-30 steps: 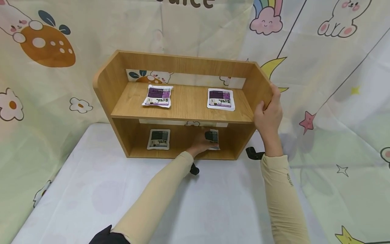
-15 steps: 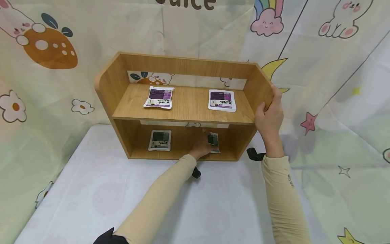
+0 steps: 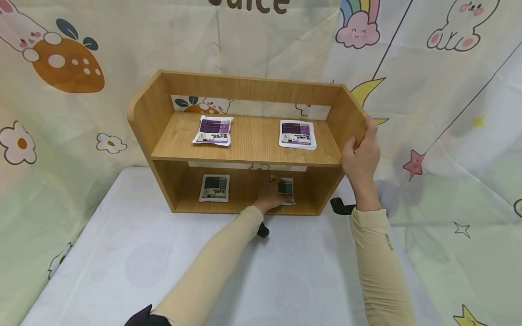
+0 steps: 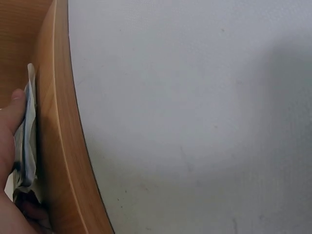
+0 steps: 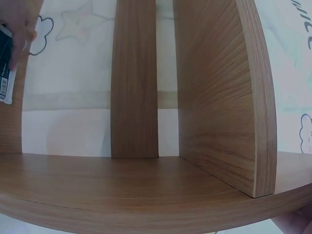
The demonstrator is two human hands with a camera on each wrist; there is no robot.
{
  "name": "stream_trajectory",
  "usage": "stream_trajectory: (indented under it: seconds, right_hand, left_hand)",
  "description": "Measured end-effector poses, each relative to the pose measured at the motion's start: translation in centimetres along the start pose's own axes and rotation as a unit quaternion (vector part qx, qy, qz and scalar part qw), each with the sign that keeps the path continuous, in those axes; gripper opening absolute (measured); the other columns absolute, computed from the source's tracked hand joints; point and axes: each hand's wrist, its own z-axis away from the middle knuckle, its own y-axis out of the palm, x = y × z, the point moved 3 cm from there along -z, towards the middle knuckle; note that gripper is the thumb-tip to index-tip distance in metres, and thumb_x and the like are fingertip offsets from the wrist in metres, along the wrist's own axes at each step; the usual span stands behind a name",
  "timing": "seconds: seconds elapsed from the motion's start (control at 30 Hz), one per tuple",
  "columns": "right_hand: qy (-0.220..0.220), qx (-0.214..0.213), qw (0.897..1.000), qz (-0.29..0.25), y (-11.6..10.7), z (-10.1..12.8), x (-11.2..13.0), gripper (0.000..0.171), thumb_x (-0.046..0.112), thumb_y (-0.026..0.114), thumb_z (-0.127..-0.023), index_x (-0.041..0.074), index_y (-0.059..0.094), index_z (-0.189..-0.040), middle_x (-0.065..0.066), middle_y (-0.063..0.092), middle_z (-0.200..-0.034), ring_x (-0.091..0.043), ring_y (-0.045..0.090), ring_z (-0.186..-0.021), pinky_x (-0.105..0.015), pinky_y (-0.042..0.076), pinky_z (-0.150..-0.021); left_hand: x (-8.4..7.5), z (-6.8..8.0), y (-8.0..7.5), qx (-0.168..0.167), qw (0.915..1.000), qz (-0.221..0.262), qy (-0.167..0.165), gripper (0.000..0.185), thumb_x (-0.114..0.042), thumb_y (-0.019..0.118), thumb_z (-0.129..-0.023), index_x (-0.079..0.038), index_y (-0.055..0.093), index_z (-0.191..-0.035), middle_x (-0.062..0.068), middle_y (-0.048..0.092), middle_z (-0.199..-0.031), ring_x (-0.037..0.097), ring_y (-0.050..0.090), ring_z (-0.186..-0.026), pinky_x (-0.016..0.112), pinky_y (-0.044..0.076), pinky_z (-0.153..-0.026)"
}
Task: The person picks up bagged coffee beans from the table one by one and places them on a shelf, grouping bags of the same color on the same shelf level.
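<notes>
A two-tier wooden shelf stands on the white-covered table. On its lower tier my left hand holds a small flat packet with a dark green label at the right. In the left wrist view the thumb lies on one face of that packet, close to the shelf board; the fingers are partly hidden. My right hand grips the shelf's right side panel, thumb on its front edge. Only a bit of this hand shows in the right wrist view.
Another green-label packet lies at the lower tier's left. Two purple-label packets, one left and one right, lie on the upper tier. A patterned cloth hangs behind the shelf; the white table extends in front.
My left hand and its packet have shifted slightly toward the shelf's front. The right hand keeps its grip on the side panel. The head view has moved a little.
</notes>
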Motion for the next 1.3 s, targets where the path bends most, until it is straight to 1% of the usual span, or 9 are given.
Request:
stream_trajectory:
  seconds: [0.37,0.53,0.63,0.73,0.87,0.9,1.1,1.17,1.3]
  right_hand:
    - [0.0,-0.006,1.0,0.004,-0.6,-0.4,0.3,0.051,0.01,0.046,-0.095,0.021,0.036,-0.144,-0.009,0.053,-0.137,-0.029,0.058,-0.115,-0.045,0.046,-0.096]
    - [0.002,0.005,1.0,0.009,-0.2,0.3,0.3,0.051,0.009,0.047,-0.095,0.019,0.036,-0.144,-0.009,0.053,-0.137,-0.032,0.058,-0.115,-0.047,0.047,-0.095]
    - [-0.003,0.012,1.0,0.005,0.2,0.6,0.5,0.052,0.008,0.047,-0.095,0.018,0.035,-0.145,-0.009,0.052,-0.139,-0.033,0.058,-0.115,-0.047,0.047,-0.094]
    - [-0.001,0.005,1.0,0.007,0.1,0.5,0.6,0.053,0.008,0.047,-0.095,0.019,0.035,-0.145,-0.008,0.052,-0.139,-0.031,0.058,-0.116,-0.045,0.047,-0.095]
    - [0.007,-0.004,1.0,0.014,-0.2,0.1,0.4,0.052,0.009,0.047,-0.096,0.022,0.036,-0.145,-0.008,0.053,-0.138,-0.029,0.057,-0.117,-0.043,0.046,-0.097]
    - [0.008,-0.003,1.0,0.014,-0.3,0.1,0.4,0.052,0.009,0.047,-0.096,0.022,0.036,-0.145,-0.008,0.053,-0.138,-0.029,0.057,-0.117,-0.044,0.046,-0.096]
    - [0.004,-0.001,1.0,0.005,-0.6,0.1,0.3,0.053,0.008,0.047,-0.094,0.022,0.037,-0.144,-0.01,0.054,-0.136,-0.032,0.058,-0.114,-0.048,0.046,-0.095]
    - [0.004,0.001,1.0,0.003,-0.6,0.1,0.3,0.053,0.008,0.047,-0.094,0.022,0.037,-0.144,-0.011,0.054,-0.135,-0.032,0.058,-0.114,-0.049,0.046,-0.095]
    - [0.001,0.002,1.0,-0.002,-0.3,0.1,0.2,0.053,0.007,0.047,-0.095,0.022,0.037,-0.144,-0.011,0.055,-0.136,-0.031,0.057,-0.115,-0.047,0.046,-0.096]
  left_hand:
    - [-0.4,0.3,-0.4,-0.02,0.9993,0.03,0.014,0.073,-0.043,0.074,-0.084,-0.014,0.044,-0.144,0.018,0.022,-0.152,0.031,0.04,-0.127,0.042,0.039,-0.102]
    - [1.1,1.0,0.2,-0.019,0.9991,0.039,0.003,0.071,-0.042,0.069,-0.088,-0.012,0.041,-0.146,0.016,0.014,-0.155,0.029,0.031,-0.136,0.039,0.035,-0.107]
    - [2.0,1.6,-0.1,-0.023,0.9991,0.036,0.0,0.069,-0.042,0.066,-0.091,-0.012,0.04,-0.147,0.017,0.013,-0.155,0.03,0.03,-0.137,0.04,0.035,-0.107]
    - [2.1,2.2,-0.8,-0.023,0.9992,0.026,0.022,0.066,-0.041,0.061,-0.094,-0.009,0.039,-0.147,0.02,0.012,-0.155,0.034,0.026,-0.138,0.044,0.034,-0.107]
    - [1.8,3.1,-1.9,-0.016,0.9972,0.01,0.072,0.063,-0.038,0.055,-0.098,-0.002,0.038,-0.147,0.022,-0.003,-0.158,0.039,0.01,-0.143,0.049,0.029,-0.109]
    - [1.8,3.5,-2.1,-0.015,0.9962,0.006,0.086,0.061,-0.038,0.053,-0.099,-0.001,0.039,-0.146,0.022,-0.002,-0.159,0.04,0.007,-0.144,0.05,0.027,-0.11]
    - [2.7,5.3,-2.9,0.022,0.9932,0.012,0.114,0.056,-0.04,0.046,-0.102,-0.007,0.038,-0.147,0.014,0.042,-0.146,0.033,0.033,-0.137,0.049,0.033,-0.106]
    - [3.0,6.0,-3.3,0.037,0.9928,0.019,0.112,0.058,-0.038,0.047,-0.102,-0.009,0.034,-0.15,0.012,0.042,-0.147,0.032,0.037,-0.134,0.049,0.036,-0.104]
    - [3.8,7.7,-4.4,0.038,0.9908,0.025,0.127,0.06,-0.031,0.053,-0.1,-0.009,0.032,-0.151,0.012,0.044,-0.145,0.03,0.044,-0.129,0.048,0.04,-0.101]
